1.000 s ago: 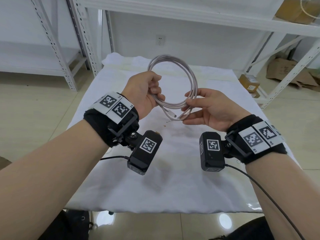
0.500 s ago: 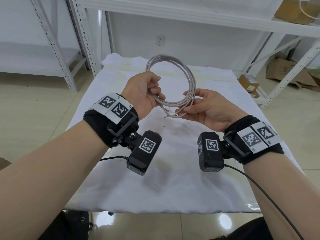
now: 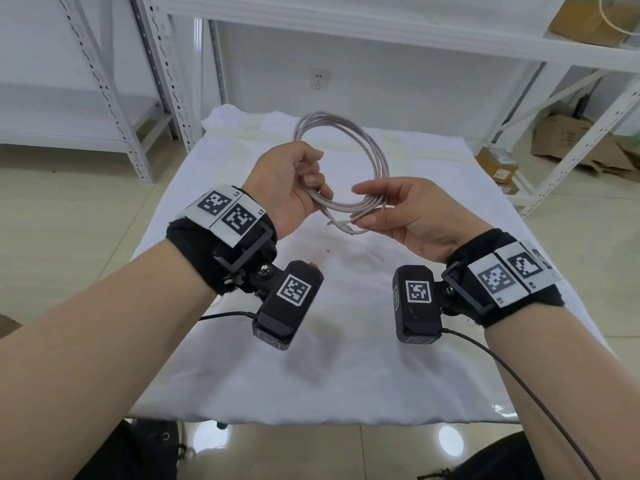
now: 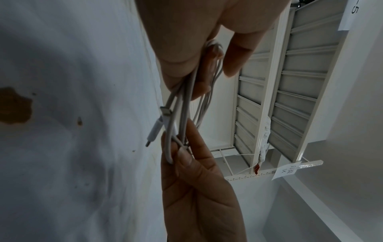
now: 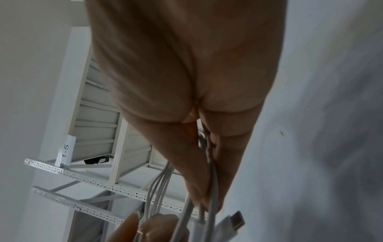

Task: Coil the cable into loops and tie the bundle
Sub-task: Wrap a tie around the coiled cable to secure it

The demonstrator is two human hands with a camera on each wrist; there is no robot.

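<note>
A pale grey cable (image 3: 367,143) is coiled into several round loops and held upright in the air above the white cloth. My left hand (image 3: 294,181) grips the lower left of the coil in a fist. My right hand (image 3: 391,209) pinches the lower right strands between thumb and forefinger. Two plug ends hang just below the bundle between the hands; one connector (image 4: 160,126) shows in the left wrist view and another connector (image 5: 230,224) in the right wrist view. The strands (image 5: 161,185) fan out past my right fingers.
A table covered with a stained white cloth (image 3: 332,341) lies below both hands. White metal shelving (image 3: 415,32) stands behind and at the left. Cardboard boxes (image 3: 568,140) sit on the floor at the right. A wall socket (image 3: 319,79) is behind the table.
The coil has tipped and shifted slightly left. My right hand has turned, its thumb and forefinger now reaching over the lower strands. My left hand keeps its grip.
</note>
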